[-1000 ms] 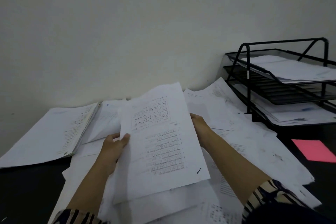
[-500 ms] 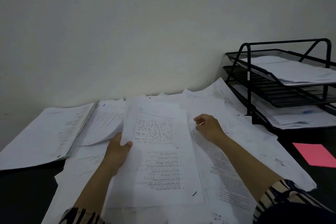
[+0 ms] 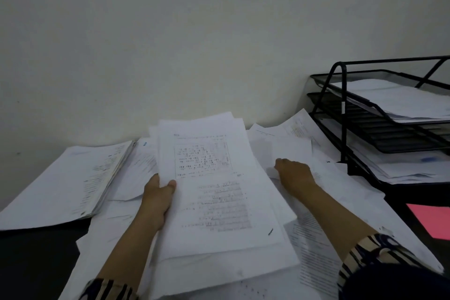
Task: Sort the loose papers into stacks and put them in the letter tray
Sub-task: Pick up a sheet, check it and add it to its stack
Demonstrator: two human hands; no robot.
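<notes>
My left hand [image 3: 157, 198] grips the left edge of a sheaf of printed white sheets [image 3: 214, 185], thumb on top, lifted and tilted over the pile. My right hand [image 3: 293, 172] lies to the right on the loose papers [image 3: 341, 192], its fingers curled at the edge of a sheet; whether they pinch it is unclear. The black wire letter tray [image 3: 341, 114] stands at the right with paper on its top and bottom shelves. The middle shelf looks bare.
A thick stack of white papers [image 3: 65, 182] lies at the left on the dark table [image 3: 36, 258]. A pink sheet [image 3: 432, 220] lies at the right below the tray. A plain wall rises right behind the papers.
My right hand left the sheaf and moved right onto the loose papers. My left hand lowered the sheaf, then raised and tilted it again.
</notes>
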